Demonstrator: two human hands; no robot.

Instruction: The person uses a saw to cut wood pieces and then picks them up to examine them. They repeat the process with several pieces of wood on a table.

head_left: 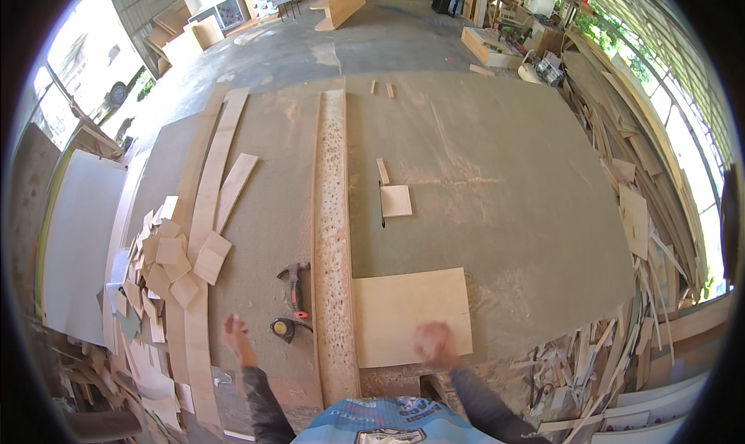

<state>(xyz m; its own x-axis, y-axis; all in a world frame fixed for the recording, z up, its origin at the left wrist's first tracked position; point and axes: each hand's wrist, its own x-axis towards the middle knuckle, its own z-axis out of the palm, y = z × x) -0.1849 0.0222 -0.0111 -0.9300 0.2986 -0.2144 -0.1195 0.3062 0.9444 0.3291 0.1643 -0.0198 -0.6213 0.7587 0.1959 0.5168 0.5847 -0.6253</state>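
Note:
A pale rectangular plywood panel [407, 300] lies flat on the large worktable, its left edge along a long perforated wooden strip [334, 164]. My right hand [436, 345] is over the panel's near right part; its fingers are smeared by motion, and whether it touches the panel cannot be told. My left hand [237, 341] hovers over the table left of the strip, holding nothing, fingers loosely apart. Near it are a hammer [294, 289] with a dark head and red-and-black handle, and a black tape measure [284, 330] with a yellow centre.
Several square wood pieces [167, 250] are heaped at the left beside long boards [217, 164]. A small square block [396, 201] lies beyond the panel, with a thin dark tool [382, 211] at its edge. Scrap strips [578, 366] pile up at the right.

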